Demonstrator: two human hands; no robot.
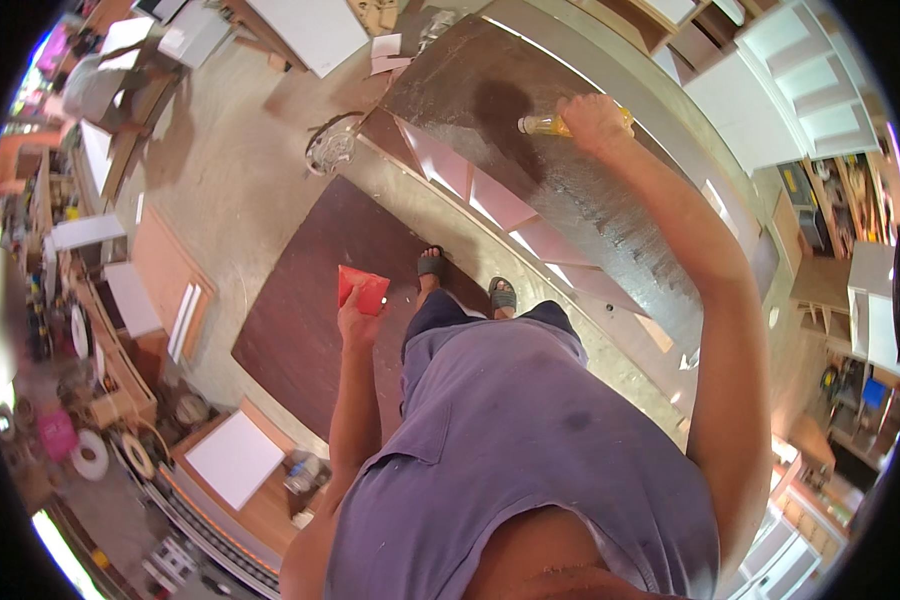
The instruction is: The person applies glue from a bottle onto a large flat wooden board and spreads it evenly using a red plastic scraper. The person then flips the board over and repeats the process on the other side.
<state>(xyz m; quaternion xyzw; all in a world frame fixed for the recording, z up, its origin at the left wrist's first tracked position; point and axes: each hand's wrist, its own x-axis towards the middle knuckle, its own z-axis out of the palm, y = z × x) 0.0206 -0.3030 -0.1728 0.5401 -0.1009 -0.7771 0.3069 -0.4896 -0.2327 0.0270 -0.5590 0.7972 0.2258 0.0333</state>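
My right hand (594, 124) is closed around a clear plastic bottle (544, 125) of yellow liquid, tilted sideways over a dark panel (457, 67). The bottle's narrow end points left. Shiny wet-looking streaks cover the panel's lower right part. The panel lies on a raised frame with pinkish boards (502, 199) on its near side. In my left hand (360, 319) is a flat red spreader or folded sheet (362, 289), whose exact kind I cannot tell, held away from the panel, above a dark reddish board (307, 277) on the floor.
A person (97, 90) bends over boards at the upper left. A round-framed object (334, 148) sits on the floor by the panel's left corner. White shelving units (810, 82) stand at the upper right. Stacked boards (169, 277) and rolls of edge banding (90, 454) lie to the left.
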